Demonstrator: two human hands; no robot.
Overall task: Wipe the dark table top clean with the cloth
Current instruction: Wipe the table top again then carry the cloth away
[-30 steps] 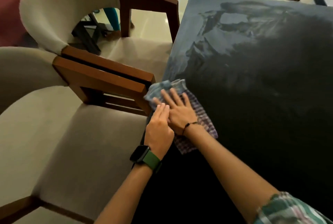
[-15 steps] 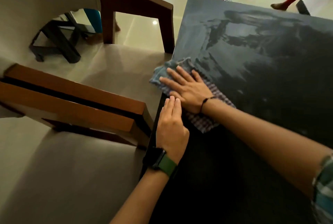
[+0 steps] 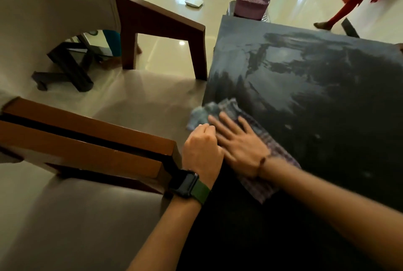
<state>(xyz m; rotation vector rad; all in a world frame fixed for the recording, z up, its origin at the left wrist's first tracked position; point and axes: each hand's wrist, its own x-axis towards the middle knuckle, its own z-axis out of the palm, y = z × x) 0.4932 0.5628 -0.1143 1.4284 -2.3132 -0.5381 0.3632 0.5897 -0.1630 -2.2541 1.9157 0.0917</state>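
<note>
The dark table top [image 3: 327, 100] fills the right side, with pale wet streaks across its far half. A checked cloth [image 3: 277, 161] lies at the table's left edge, its bluish end [image 3: 197, 116] bunched and hanging over the edge. My right hand [image 3: 237, 142] presses flat on the cloth with fingers spread. My left hand [image 3: 201, 150], with a green-strapped watch on its wrist, sits against the right hand at the table edge with fingers curled in. Whether it grips the cloth's end is hidden.
Two beige chairs with brown wooden arms stand tight against the table's left side, the near arm [image 3: 87, 139] just beside my left wrist, the far one [image 3: 161, 24] ahead. A purple basket [image 3: 253, 3] stands beyond the far edge. A person's leg [image 3: 340, 15] crosses at top right.
My right hand pushed the cloth forward along the left edge, then drew it slightly back. My left hand went from flat beside it to curled fingers.
</note>
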